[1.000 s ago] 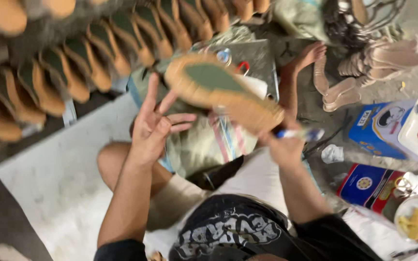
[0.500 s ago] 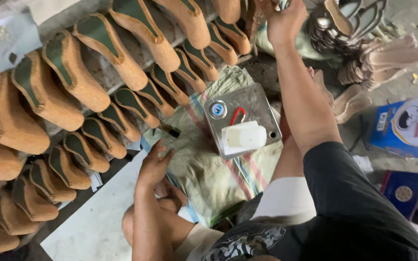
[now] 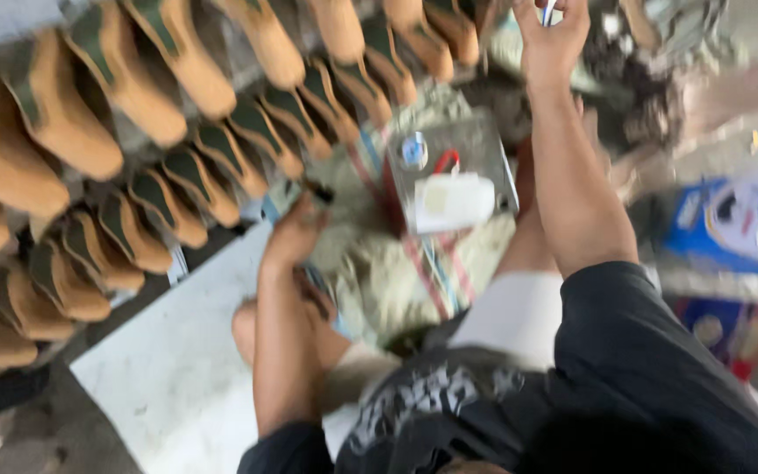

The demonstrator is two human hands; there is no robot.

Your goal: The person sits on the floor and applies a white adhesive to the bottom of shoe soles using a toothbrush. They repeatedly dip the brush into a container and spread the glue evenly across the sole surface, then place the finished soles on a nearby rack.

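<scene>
Floor cluttered, woven sack (image 3: 379,272) lying near knees. Left hand (image 3: 296,233) now lowered, resting on sack edge, grip loose, holding nothing. Right hand (image 3: 553,39) now reaching farther up, pinching small brush (image 3: 547,10); sole no longer held, likely among racked soles (image 3: 177,79).

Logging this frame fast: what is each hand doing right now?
Left hand: low by the sacking, grip cannot be told through the blur.
Right hand: raised, closed on a thin brush handle.
</scene>
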